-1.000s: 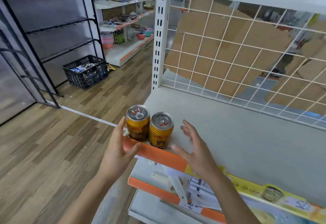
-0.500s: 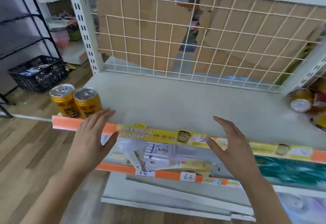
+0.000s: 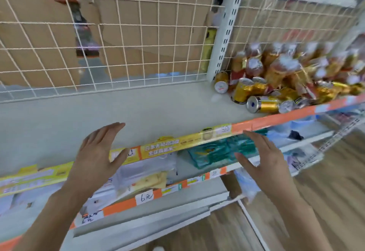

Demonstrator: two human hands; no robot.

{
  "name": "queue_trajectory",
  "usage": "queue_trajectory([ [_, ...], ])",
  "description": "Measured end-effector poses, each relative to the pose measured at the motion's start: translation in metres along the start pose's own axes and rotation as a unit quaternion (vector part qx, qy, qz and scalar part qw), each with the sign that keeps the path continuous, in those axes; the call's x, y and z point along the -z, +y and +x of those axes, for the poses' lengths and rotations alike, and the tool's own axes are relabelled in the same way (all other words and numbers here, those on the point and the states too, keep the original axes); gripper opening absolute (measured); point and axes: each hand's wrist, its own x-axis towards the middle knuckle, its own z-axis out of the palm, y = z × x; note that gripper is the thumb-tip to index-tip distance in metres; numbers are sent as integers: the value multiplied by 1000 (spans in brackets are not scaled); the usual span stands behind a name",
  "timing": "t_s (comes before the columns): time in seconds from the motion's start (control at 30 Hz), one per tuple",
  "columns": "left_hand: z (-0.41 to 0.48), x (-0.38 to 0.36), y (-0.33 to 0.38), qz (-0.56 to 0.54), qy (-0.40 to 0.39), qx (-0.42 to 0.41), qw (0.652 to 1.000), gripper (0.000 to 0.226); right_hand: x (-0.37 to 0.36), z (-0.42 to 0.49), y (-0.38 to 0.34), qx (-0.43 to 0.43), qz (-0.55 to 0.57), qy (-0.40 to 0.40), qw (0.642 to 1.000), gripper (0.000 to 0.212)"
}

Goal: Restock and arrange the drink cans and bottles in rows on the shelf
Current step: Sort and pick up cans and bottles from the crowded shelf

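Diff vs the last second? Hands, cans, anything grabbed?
The view swung right along the shelf: the two upright gold cans at its left end are out of frame, and a jumbled pile of cans and bottles has come into view at the right. The left hand and right hand moved right with it, away from those cans. Nothing grasped or released. Unchanged: both hands open, empty, at the shelf's front edge.

Both hands (image 3: 94,156) (image 3: 266,162) hover spread before shelf (image 3: 158,110); cans (image 3: 262,104) heaped right.
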Motion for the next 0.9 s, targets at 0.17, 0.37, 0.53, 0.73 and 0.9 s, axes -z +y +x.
queue_trajectory([
  [0.17, 69, -37, 39, -24, -3, -70, 997, 69, 24, 12, 44, -51, -35, 36, 997, 49],
  [0.37, 152, -77, 77, -55, -29, -137, 989, 66, 40, 42, 85, -110, -62, 70, 990, 50],
  [0.53, 203, -112, 102, -73, -48, -181, 980, 50, 45, 57, 113, -141, -83, 85, 983, 48],
  [0.73, 233, -144, 137, -90, -81, -207, 971, 52, 46, 72, 154, -165, -81, 81, 980, 44],
  [0.9, 245, -165, 163, -91, -87, -175, 977, 50, 47, 100, 197, -149, -63, 60, 985, 44],
])
